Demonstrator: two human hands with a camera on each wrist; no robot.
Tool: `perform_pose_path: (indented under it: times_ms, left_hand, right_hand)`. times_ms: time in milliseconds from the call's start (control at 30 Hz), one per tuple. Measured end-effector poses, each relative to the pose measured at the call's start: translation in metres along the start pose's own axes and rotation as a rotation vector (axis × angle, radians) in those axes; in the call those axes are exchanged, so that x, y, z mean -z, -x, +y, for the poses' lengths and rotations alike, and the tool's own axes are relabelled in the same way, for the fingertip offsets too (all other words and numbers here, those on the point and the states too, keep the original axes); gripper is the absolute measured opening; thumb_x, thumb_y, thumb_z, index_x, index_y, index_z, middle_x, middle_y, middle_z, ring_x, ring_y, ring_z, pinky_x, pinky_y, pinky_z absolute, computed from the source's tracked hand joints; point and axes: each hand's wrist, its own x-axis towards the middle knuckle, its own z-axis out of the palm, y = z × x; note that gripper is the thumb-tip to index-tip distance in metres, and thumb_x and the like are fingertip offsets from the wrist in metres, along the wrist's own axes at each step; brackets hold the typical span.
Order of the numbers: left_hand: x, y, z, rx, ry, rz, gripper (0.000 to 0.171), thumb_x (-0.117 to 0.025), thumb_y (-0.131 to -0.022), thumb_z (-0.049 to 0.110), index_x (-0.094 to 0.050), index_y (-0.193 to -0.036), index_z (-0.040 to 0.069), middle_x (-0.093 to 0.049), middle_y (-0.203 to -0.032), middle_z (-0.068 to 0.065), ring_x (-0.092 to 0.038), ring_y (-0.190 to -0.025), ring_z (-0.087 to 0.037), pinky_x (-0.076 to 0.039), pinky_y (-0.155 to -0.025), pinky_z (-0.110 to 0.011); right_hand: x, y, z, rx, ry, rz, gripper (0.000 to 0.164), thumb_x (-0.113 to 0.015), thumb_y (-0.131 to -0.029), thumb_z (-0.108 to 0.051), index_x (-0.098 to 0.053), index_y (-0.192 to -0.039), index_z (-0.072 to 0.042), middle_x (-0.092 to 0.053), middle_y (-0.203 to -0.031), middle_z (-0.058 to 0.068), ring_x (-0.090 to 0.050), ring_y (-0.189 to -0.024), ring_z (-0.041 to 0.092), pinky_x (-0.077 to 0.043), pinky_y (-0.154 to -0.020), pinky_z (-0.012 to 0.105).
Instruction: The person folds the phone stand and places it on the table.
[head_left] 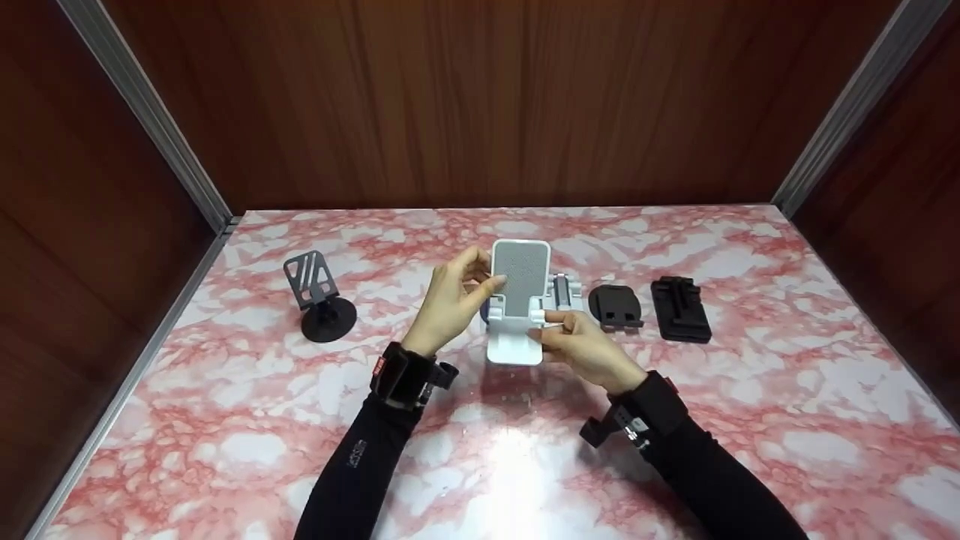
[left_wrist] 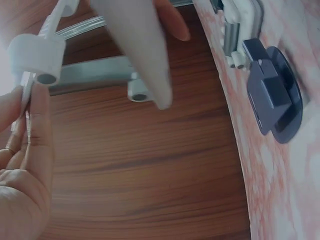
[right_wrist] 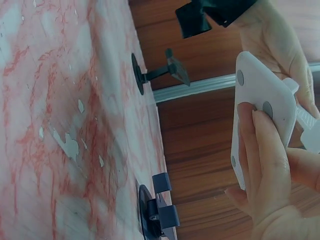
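A white phone stand (head_left: 520, 279) with a grey padded plate is held up above the table between both hands. My left hand (head_left: 448, 304) pinches the left edge of its upper plate, thumb in front. With its fingers around the right side near the hinge, my right hand (head_left: 589, 346) grips the lower part. In the right wrist view, the right hand's fingers (right_wrist: 267, 160) lie across the underside of the white base (right_wrist: 260, 92), which has round grey feet. The left wrist view shows the left hand (left_wrist: 25, 165) pinching a thin white part beside a hinge barrel (left_wrist: 37, 57).
A black stand with a slotted plate (head_left: 311, 281) stands upright on a round base at left. Behind the held stand are a dark blue stand (left_wrist: 270, 95) and another white stand (head_left: 562, 294). Right of them lie a round black stand (head_left: 615, 304) and a folded black stand (head_left: 681, 311).
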Motion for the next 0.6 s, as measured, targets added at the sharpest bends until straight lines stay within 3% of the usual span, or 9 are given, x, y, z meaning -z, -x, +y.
perform_pose_path:
  times_ms: [267,600]
  left_hand:
    - [-0.003,-0.001,-0.007,-0.158,-0.195,0.036,0.015,-0.076,-0.103,-0.002,-0.061,-0.101,-0.005,-0.075,-0.094,-0.021,-0.076,-0.091,-0.037,-0.069,-0.086,-0.048]
    - [-0.005,-0.001,-0.014,-0.321,-0.367,0.109,0.02,-0.083,-0.095,-0.003,-0.063,-0.096,-0.002,-0.076,-0.092,-0.018,-0.077,-0.087,-0.033,-0.067,-0.079,-0.045]
  right_hand:
    - [-0.003,0.001,-0.002,0.001,-0.038,-0.026,0.032,-0.05,-0.111,0.007,-0.053,-0.142,0.019,-0.08,-0.11,0.003,-0.079,-0.099,0.011,-0.065,-0.094,0.027]
    - [0.004,0.002,-0.009,-0.01,0.015,0.004,0.045,-0.05,-0.112,0.005,-0.041,-0.151,0.027,-0.08,-0.115,0.002,-0.078,-0.101,0.011,-0.065,-0.092,0.026]
